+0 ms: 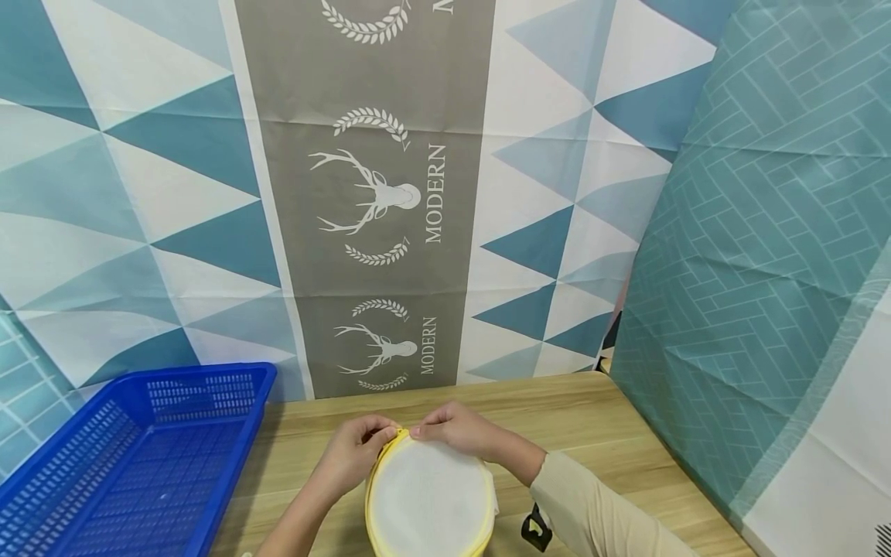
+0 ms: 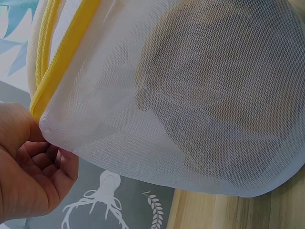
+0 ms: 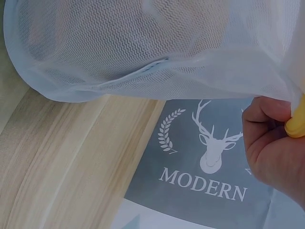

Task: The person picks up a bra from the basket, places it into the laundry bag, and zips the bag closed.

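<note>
A white mesh laundry bag (image 1: pixel 433 499) with a yellow zip (image 2: pixel 66 52) stands on the table in front of me, its round white lid facing up. My left hand (image 1: pixel 351 456) pinches the zip edge at the bag's far rim. Right beside it, my right hand (image 1: pixel 462 432) grips the same rim between thumb and fingers. A gap shows between the yellow zip edges in the left wrist view. Through the mesh there, something brownish (image 2: pixel 228 86) is visible inside, blurred by the netting.
To the left sits a blue plastic basket (image 1: pixel 263 402) with perforated sides. A wood-grain table (image 1: pixel 578 418) runs back to a patterned cloth (image 1: pixel 376 263), and a teal cloth (image 1: pixel 752 255) hangs along the right. A black strap piece (image 1: pixel 536 531) is by my right sleeve.
</note>
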Tool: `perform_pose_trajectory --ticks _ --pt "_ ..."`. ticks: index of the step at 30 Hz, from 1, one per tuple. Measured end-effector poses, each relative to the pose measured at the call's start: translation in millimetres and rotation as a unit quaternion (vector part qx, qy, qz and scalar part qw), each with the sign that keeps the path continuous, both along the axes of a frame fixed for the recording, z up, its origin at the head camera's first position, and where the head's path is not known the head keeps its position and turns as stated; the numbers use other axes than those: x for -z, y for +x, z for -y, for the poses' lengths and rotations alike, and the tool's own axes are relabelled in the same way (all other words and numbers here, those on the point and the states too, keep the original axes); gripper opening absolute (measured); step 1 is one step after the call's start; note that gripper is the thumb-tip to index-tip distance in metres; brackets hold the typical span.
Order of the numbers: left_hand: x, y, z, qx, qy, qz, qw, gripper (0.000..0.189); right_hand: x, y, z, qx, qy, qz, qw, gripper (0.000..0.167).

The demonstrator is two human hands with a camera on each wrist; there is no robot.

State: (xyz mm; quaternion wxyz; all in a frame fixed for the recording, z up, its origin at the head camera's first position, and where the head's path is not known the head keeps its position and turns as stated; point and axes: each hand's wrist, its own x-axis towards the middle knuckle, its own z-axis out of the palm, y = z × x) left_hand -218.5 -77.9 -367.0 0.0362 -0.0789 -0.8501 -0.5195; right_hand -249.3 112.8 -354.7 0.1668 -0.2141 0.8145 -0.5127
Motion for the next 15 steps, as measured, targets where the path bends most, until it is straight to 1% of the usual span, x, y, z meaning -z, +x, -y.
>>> perform_pose_trajectory --ticks 6,15 --pt "0.3 0.9 0.1 -0.003 -0.004 0.0 1.0 0.012 -1.1 1.0 -0.2 0.002 0.005 -0.004 1.0 0.026" --pt "2.3 -2.1 -0.4 0.001 -0.007 0.002 1.0 0.011 -0.2 1.3 -1.2 0.003 0.005 -0.005 1.0 0.027"
